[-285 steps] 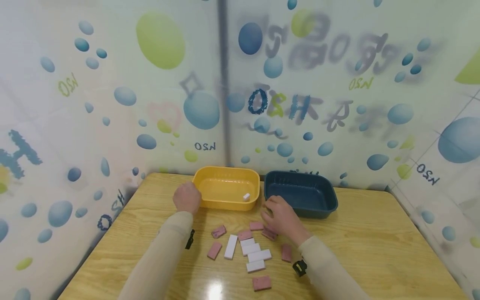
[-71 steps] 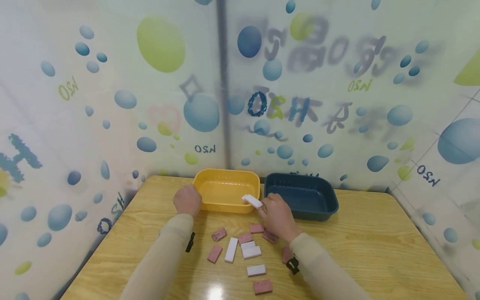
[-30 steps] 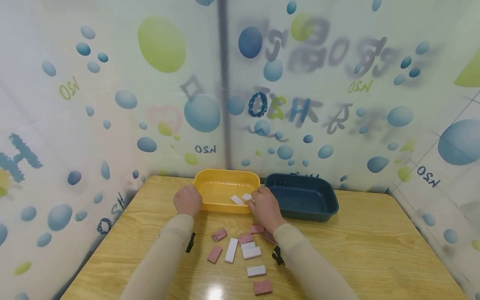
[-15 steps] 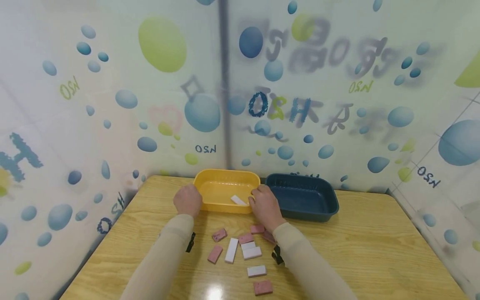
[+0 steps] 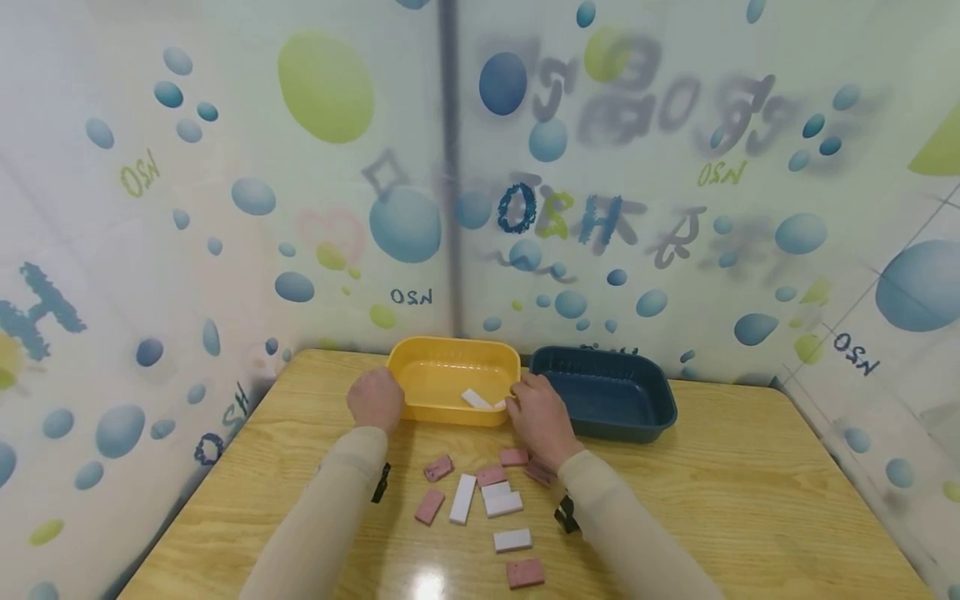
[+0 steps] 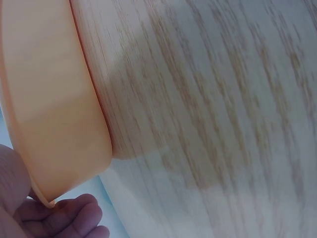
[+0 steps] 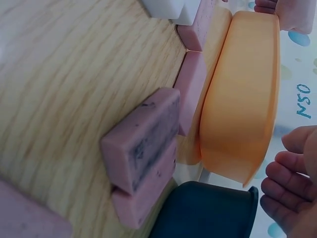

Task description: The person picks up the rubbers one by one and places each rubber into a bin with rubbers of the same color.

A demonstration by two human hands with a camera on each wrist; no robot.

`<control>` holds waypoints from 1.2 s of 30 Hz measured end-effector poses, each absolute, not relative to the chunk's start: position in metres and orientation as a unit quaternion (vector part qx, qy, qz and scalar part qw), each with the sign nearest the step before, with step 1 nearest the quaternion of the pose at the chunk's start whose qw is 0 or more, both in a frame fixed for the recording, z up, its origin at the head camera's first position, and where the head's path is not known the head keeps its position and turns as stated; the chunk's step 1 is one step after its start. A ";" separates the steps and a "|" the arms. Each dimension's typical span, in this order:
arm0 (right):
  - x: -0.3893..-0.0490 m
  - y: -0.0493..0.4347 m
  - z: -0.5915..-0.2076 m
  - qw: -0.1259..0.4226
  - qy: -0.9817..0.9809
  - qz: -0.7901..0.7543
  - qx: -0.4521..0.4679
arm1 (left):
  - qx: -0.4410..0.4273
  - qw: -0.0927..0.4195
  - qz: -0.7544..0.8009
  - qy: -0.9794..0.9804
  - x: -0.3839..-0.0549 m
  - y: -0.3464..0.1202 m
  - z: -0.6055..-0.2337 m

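Note:
My left hand (image 5: pixel 375 402) grips the left end of the yellow bin (image 5: pixel 450 414); in the left wrist view, the thumb (image 6: pixel 11 178) and fingers (image 6: pixel 74 218) lie on either side of its rim. My right hand (image 5: pixel 542 421) is at that bin's right end, beside the dark blue bin (image 5: pixel 600 429). In the right wrist view its fingers (image 7: pixel 285 186) are loosely bent and hold nothing. Inside the yellow bin lies a white eraser (image 5: pixel 476 400), and the tip of another white eraser (image 5: pixel 500 405) shows by the right hand, the remainder hidden.
On the wooden table (image 5: pixel 750 483) in front of the bins lie several pink erasers (image 5: pixel 430 506) and several white erasers (image 5: pixel 462 499). Two smudged pink erasers (image 7: pixel 143 144) are stacked near the blue bin. A patterned curtain (image 5: pixel 600 167) stands behind the table.
A white eraser from the table pile was carried in my right hand into the yellow bin and let go. Since then that hand has drawn back slightly rightward. My left hand stayed at the rim.

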State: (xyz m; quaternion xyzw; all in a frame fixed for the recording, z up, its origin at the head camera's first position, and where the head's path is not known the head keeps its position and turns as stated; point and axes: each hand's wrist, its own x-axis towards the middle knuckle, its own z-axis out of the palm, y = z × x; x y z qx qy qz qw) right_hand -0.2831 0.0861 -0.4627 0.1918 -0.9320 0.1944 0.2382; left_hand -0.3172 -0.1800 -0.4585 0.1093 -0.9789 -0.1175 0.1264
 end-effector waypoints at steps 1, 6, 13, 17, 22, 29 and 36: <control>-0.282 0.087 -0.462 0.239 -0.931 0.195 0.194 | 0.110 0.125 -0.118 -0.979 -0.317 -0.180 -0.458; -0.277 0.093 -0.462 0.250 -0.926 0.191 0.208 | 0.111 0.122 -0.121 -0.979 -0.317 -0.180 -0.456; -0.271 0.100 -0.465 0.255 -0.924 0.184 0.219 | 0.108 0.121 -0.118 -0.980 -0.319 -0.180 -0.456; -0.266 0.103 -0.465 0.252 -0.923 0.183 0.226 | 0.108 0.117 -0.117 -0.980 -0.319 -0.181 -0.457; -0.260 0.106 -0.466 0.254 -0.918 0.180 0.245 | 0.106 0.119 -0.117 -0.980 -0.318 -0.181 -0.457; -0.249 0.112 -0.466 0.238 -0.915 0.198 0.260 | 0.108 0.122 -0.116 -0.980 -0.318 -0.180 -0.457; -0.234 0.119 -0.467 0.190 -0.922 0.189 0.278 | 0.109 0.116 -0.111 -0.981 -0.317 -0.180 -0.456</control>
